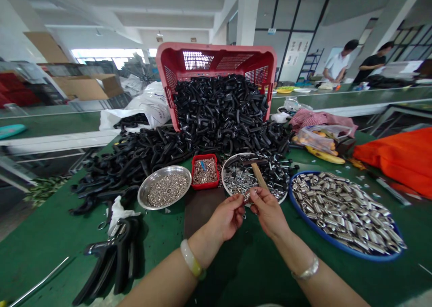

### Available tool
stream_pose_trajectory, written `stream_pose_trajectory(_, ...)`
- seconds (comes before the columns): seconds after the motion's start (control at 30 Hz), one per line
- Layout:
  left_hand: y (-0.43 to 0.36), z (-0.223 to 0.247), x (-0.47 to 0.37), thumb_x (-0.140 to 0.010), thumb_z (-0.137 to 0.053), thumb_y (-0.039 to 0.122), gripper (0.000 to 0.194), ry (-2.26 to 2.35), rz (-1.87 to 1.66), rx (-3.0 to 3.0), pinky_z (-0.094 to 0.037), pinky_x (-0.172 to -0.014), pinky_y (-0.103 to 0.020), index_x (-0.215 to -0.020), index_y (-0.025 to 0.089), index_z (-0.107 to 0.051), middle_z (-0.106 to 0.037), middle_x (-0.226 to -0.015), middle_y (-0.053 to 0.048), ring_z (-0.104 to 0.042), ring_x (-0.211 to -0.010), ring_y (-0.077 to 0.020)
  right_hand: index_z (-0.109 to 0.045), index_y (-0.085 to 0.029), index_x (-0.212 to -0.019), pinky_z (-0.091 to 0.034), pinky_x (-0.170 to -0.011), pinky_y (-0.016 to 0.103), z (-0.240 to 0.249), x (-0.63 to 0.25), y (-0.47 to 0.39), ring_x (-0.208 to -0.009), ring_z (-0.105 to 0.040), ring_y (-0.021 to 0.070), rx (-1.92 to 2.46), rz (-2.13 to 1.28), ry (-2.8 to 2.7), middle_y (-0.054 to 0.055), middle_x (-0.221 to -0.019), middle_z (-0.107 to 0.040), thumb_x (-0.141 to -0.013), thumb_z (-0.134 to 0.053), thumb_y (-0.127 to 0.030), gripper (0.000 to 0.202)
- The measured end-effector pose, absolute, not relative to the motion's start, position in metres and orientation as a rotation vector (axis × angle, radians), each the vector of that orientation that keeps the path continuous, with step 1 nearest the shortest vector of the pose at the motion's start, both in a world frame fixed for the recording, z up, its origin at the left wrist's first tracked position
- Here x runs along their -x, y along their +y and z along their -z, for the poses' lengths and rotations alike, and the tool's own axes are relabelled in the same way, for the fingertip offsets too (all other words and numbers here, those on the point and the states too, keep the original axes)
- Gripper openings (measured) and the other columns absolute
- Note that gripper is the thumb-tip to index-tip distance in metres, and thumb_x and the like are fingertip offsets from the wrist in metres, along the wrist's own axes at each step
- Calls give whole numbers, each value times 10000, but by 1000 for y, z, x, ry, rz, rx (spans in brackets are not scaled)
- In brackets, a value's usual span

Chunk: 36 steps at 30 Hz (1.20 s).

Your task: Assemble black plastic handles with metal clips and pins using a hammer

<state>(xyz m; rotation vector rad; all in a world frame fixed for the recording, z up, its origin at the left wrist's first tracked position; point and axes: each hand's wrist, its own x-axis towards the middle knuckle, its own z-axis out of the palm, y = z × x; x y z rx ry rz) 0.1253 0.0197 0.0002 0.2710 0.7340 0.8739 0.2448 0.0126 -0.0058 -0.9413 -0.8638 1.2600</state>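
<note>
My left hand (224,217) and my right hand (270,213) meet in front of me, thumbs and fingers pinched on a small metal spring (247,196) that is partly hidden by the fingertips. Just behind them is a white round tray (227,191) of screws and black-headed bolts, with a wooden-handled hammer (259,176) lying across it. To the right a blue tray (320,233) holds many metal springs. A brown board (199,212) lies on the table left of my left hand.
A red box (205,186) of small pins and a metal bowl (141,199) of small rings stand at left. Behind, black plastic parts (219,113) spill from a tipped pink basket (216,48). Assembled black clamps (118,253) lie front left. Orange cloth (401,156) and bananas (324,155) are at right; two people work beyond.
</note>
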Motion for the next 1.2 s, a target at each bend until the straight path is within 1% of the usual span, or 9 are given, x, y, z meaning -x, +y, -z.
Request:
stream_pose_trajectory(0.2,18,-3,-126,-740,-615,182,118,683,-855,-260,-253,-300,-47,-813,138,-533,-547,-728,14,-433,-421,13,-563,-193,-714,-278,-384,155,0,-238,12,-555,-442,64,875,-1371,-680,-41,-651,-493,-669,-679,-372,218)
stream_pose_trajectory(0.5,15,-3,-125,-706,-645,160,156,672,-910,-197,-204,-289,-53,-787,148,-512,-553,-707,23,-403,-402,13,-516,-190,-685,-293,-377,173,5,-230,18,-502,-456,71,962,-1303,-639,-51,-581,-485,-667,-658,-441,289)
stream_pose_trajectory(0.63,12,4,-131,-661,-684,174,232,678,-980,-178,-196,-306,-67,-804,163,-501,-550,-729,32,-395,-412,12,-524,-203,-781,-434,-528,244,7,-230,17,-611,-536,123,1074,-1021,-880,1,-708,-577,-718,-609,-431,251)
stream_pose_trajectory(0.73,9,12,-136,-631,-709,274,301,719,-967,-251,-181,-322,-90,-829,190,-499,-502,-658,56,-388,-413,-2,-538,-224,-866,-455,-684,312,-1,-232,15,-743,-565,167,1141,-724,-1232,48,-851,-605,-745,-599,-361,193)
stream_pose_trajectory(0.8,10,15,-134,-629,-699,351,320,800,-886,-394,-186,-335,-109,-839,201,-509,-475,-626,60,-393,-423,-18,-542,-229,-885,-452,-697,323,-7,-235,16,-751,-572,181,1146,-707,-1391,54,-838,-607,-755,-589,-347,181)
stream_pose_trajectory(0.9,27,12,-115,-656,-657,391,286,968,-740,-807,-251,-370,-135,-828,194,-542,-533,-691,30,-436,-477,-45,-511,-234,-887,-464,-673,328,-9,-242,22,-728,-585,190,1114,-839,-1354,48,-792,-613,-761,-580,-367,196)
stream_pose_trajectory(0.97,54,5,-94,-696,-618,355,212,1147,-717,-1220,-340,-437,-157,-819,190,-570,-584,-741,6,-499,-554,-72,-488,-236,-885,-472,-691,342,-6,-245,25,-729,-594,190,1091,-944,-1273,45,-790,-615,-761,-577,-382,211)
stream_pose_trajectory(1.03,91,-4,-71,-740,-572,294,134,1407,-756,-1704,-423,-605,-186,-819,191,-601,-631,-832,-17,-564,-710,-103,-490,-232,-861,-481,-701,354,0,-244,24,-730,-600,193,1090,-1064,-1254,44,-782,-609,-750,-583,-399,221)
stream_pose_trajectory(1.2,194,-19,-38,-785,-500,267,270,1870,-662,-1987,-351,-907,-349,-1024,187,-596,-576,-1131,-102,-504,-1053,-236,-514,-215,-783,-491,-665,329,9,-235,14,-698,-598,186,1137,-1221,-1257,32,-729,-579,-711,-608,-437,252)
